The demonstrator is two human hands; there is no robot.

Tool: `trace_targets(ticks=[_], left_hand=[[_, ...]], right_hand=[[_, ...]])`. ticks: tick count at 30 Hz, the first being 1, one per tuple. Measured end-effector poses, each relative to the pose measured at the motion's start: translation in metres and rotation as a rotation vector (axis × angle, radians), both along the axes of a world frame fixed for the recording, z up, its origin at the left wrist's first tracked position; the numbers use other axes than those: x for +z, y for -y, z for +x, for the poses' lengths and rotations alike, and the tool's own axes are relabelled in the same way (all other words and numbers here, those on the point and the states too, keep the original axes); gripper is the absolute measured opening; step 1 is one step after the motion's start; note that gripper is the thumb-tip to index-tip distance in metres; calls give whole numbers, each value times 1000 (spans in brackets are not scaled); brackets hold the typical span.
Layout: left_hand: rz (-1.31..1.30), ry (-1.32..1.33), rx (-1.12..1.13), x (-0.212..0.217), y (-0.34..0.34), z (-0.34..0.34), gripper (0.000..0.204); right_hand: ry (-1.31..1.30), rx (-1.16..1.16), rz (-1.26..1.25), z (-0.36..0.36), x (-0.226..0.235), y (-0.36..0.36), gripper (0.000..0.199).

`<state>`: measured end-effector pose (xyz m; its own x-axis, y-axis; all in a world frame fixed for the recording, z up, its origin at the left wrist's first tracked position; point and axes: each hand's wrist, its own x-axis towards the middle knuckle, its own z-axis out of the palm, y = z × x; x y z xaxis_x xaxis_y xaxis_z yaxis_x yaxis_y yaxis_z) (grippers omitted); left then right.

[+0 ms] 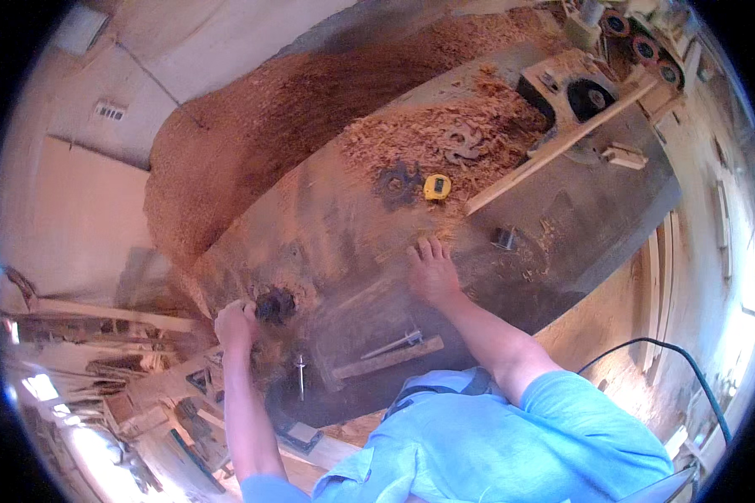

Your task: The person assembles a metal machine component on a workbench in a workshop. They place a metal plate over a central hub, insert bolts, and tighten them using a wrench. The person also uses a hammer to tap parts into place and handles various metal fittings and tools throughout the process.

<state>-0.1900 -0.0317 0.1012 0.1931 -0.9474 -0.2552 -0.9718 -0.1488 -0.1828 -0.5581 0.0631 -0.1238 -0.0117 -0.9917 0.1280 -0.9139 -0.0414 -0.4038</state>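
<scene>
The left hand (235, 323) grips a dark knob (274, 304) at the table (327, 243) edge; the right hand (432, 272) lies flat, fingers spread, near a yellow tape measure (436, 186).

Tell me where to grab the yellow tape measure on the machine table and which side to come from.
Take the yellow tape measure across its two flat sides, coming straight down from above. It lies flat among wood shavings on the machine table, apart from the wooden strip to its right, so a top approach looks unblocked. The right hand rests nearest, just below it.
</scene>
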Motion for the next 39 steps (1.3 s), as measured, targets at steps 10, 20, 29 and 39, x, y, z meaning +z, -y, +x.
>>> trace_targets(ticks=[10, 20, 29, 39], left_hand=[[-121, 120, -9, -11, 3, 13, 26], [-274, -252, -207, -32, -11, 31, 23], [-24, -221, -168, -21, -7, 48, 21], [-35, -97, 44, -23, 5, 28, 22]], right_hand=[[-17, 32, 33, -5, 28, 2, 51], [2, 34, 36, -8, 21, 0, 52], [115, 75, 170, -11, 40, 0, 57], [95, 39, 24, -7, 19, -1, 61]])
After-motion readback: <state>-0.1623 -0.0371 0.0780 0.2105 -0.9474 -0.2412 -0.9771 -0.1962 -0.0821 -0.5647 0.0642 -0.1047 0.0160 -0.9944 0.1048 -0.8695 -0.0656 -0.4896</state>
